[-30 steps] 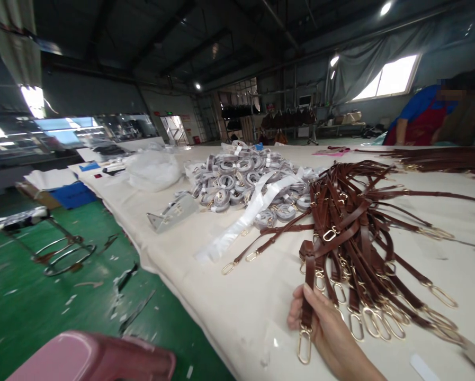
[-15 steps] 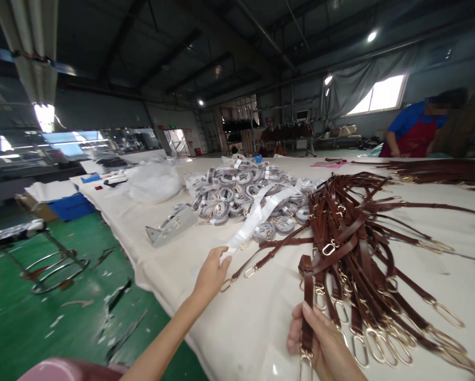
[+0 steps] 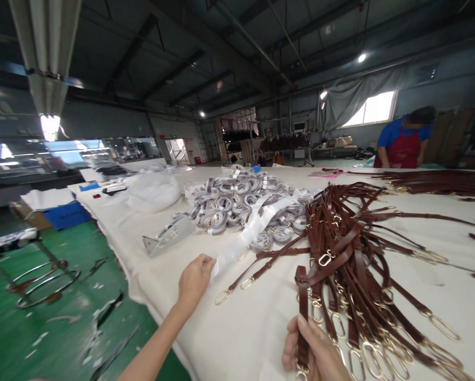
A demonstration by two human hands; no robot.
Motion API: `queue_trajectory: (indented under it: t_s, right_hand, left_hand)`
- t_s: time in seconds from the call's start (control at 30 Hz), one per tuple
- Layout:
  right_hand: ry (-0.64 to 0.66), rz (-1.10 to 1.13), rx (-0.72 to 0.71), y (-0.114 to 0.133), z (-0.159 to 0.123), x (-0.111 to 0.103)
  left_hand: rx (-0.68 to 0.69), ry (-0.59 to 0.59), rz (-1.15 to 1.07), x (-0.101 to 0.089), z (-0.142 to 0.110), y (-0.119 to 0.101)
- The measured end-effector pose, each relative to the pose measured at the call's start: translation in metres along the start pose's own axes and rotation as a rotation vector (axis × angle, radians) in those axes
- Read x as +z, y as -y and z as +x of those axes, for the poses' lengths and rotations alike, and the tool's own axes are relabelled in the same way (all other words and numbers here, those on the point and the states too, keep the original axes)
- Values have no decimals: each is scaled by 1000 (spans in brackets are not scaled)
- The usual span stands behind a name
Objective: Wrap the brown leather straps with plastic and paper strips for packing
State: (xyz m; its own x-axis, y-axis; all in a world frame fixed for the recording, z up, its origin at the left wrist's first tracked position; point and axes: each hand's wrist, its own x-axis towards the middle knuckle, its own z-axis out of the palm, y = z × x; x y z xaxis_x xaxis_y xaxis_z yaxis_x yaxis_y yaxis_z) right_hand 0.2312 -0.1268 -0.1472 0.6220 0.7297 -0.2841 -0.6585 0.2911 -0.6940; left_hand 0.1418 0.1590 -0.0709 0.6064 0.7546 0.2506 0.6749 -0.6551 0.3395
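Gripping a brown strap (image 3: 302, 312) near its lower end, the right hand (image 3: 314, 352) is closing thumb and fingers around the leather at the near edge of the worktop (image 3: 237, 333); the strap is running up from the hand toward the strap heap (image 3: 352, 248), and gold clasps are hanging just below the grip, partly cut off by the picture's edge; the left hand (image 3: 194, 280) is reaching out over the near left part of the worktop and pinching the near end of a white plastic strip (image 3: 253, 230); that strip is lying diagonally, running away from the fingers onto a pile of wrapped coils (image 3: 237, 198) toward the middle of the worktop; two loose brown straps with gold clasps (image 3: 261, 264) are lying just beside the strip, between the hands; a metal bracket (image 3: 168, 238) is sitting near the left edge, beyond the left hand; a person in a blue top and red apron (image 3: 402, 143) is standing at the far right edge.
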Motion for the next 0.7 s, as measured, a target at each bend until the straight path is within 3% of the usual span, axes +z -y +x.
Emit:
queue_trajectory:
  t_s: [0.1,0.2,0.37,0.57,0.7]
  right_hand:
    - [9,0,-10,-1,0,-1]
    - [23,-9,-21,-1,0,-3]
    - [45,-20,-24,-1,-1,-5]
    - [61,-17,-28,2,-4,-3]
    - [60,-28,-27,2,-4,-4]
  left_hand:
    - [134,-20,-13,-4,-21,-18]
    - [255,43,-38,7,-50,-31]
    - [346,107,-147,22,-80,-36]
    - [280,11,-315,0,-92,-30]
    - [181,65,-490,-11,-102,-23]
